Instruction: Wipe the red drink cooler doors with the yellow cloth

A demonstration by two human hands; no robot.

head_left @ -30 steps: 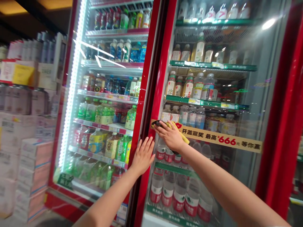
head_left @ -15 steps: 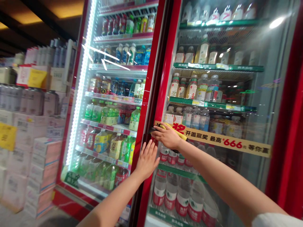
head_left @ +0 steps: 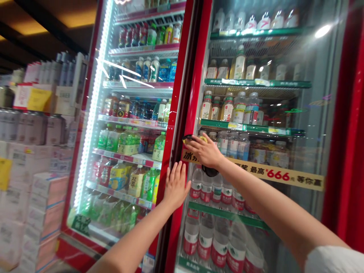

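My right hand (head_left: 206, 151) is pressed over a yellow-and-black hand-held tool (head_left: 210, 171) on the right cooler's door, by the red frame (head_left: 196, 83). Most of the tool is hidden under the palm and fingers; black edges and a bit of yellow show, but its exact kind cannot be made out. Covered in part by this hand is a yellow strip with printed lettering (head_left: 270, 173) across the glass. Lower and to the left, my left hand (head_left: 175, 187) lies with fingers stretched out against the red frame near the gap between the coolers, holding nothing.
Behind the right glass stand rows of bottles (head_left: 220, 239) on shelves with green edges (head_left: 227, 216). The left cooler's lit shelves hold bottled drinks (head_left: 136, 180). Stacked boxes (head_left: 42, 204) and a yellow sign (head_left: 40, 99) stand at the far left.
My right hand has slid upward on the door with the tool, which has turned under it and now shows black below the palm. My left hand stays flat on the frame; the view has shifted slightly.
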